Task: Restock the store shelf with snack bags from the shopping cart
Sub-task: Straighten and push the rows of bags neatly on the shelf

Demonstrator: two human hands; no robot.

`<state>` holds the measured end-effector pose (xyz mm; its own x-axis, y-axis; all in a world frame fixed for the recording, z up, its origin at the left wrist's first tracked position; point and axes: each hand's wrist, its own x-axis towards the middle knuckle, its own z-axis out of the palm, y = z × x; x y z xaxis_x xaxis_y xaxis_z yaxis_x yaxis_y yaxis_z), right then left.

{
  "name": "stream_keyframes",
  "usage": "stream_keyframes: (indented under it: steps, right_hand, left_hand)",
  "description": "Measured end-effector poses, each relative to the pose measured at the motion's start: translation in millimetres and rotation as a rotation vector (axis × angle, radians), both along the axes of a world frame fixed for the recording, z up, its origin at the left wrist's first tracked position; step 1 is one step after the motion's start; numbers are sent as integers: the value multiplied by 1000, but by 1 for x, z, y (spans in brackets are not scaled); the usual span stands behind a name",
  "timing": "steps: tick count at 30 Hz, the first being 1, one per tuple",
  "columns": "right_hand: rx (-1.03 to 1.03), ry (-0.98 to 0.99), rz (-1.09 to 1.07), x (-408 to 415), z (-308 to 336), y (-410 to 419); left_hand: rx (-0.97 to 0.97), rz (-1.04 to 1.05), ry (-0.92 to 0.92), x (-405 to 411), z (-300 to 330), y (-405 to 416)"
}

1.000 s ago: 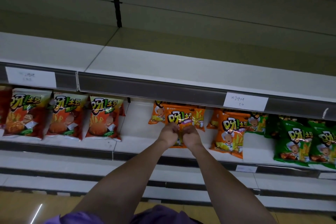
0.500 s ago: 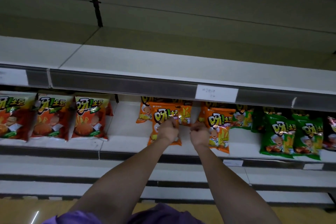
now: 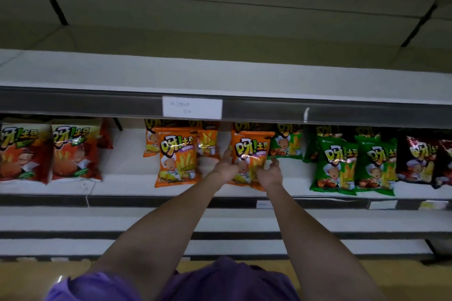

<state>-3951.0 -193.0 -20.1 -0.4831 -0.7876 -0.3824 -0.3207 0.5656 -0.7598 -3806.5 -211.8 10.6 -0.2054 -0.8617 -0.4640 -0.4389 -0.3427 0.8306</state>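
Observation:
An orange snack bag [image 3: 250, 148] stands upright on the middle shelf [image 3: 122, 178]. My left hand [image 3: 225, 166] rests against its left edge with the fingers pointing up. My right hand [image 3: 270, 173] touches its lower right side with the fingers spread. A second orange bag [image 3: 176, 156] stands free to the left, with more orange bags behind it. The shopping cart is out of view.
Red bags [image 3: 73, 151] fill the shelf's left part. Green bags [image 3: 335, 166] and dark bags [image 3: 418, 161] stand on the right. The upper shelf [image 3: 220, 76] holds nothing and carries a white price label [image 3: 192, 107] on its rail. Lower shelf edges run below.
Both hands have let go of the left orange bag, which now stands by itself, and moved right onto the neighbouring orange bag. The view has shifted right.

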Motion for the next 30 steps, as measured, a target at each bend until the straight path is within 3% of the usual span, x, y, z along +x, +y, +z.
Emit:
stream_keyframes:
  steps: [2, 11, 15, 18, 21, 24, 30]
  right_hand:
    - [-41, -102, 71, -3, -1, -1]
    - [-227, -137, 173, 21, -4, -6]
    - [-204, -159, 326, 33, 2, -15]
    - [-163, -291, 399, 38, 3, -19]
    - [-227, -319, 211, 39, -4, -18]
    - [-343, -281, 15, 39, -9, -17]
    - [-175, -468, 94, 40, -13, -22]
  left_hand:
    - [8, 40, 31, -10, -7, 4]
    - [-108, 380, 76, -9, -3, 12]
    - [-120, 397, 99, 11, 3, 14]
    - [-117, 421, 143, 22, -3, 10]
    - [-123, 489, 167, 25, 3, 10]
    - [-184, 577, 77, 26, -2, 10]
    - [-125, 338, 29, 20, -16, -8]
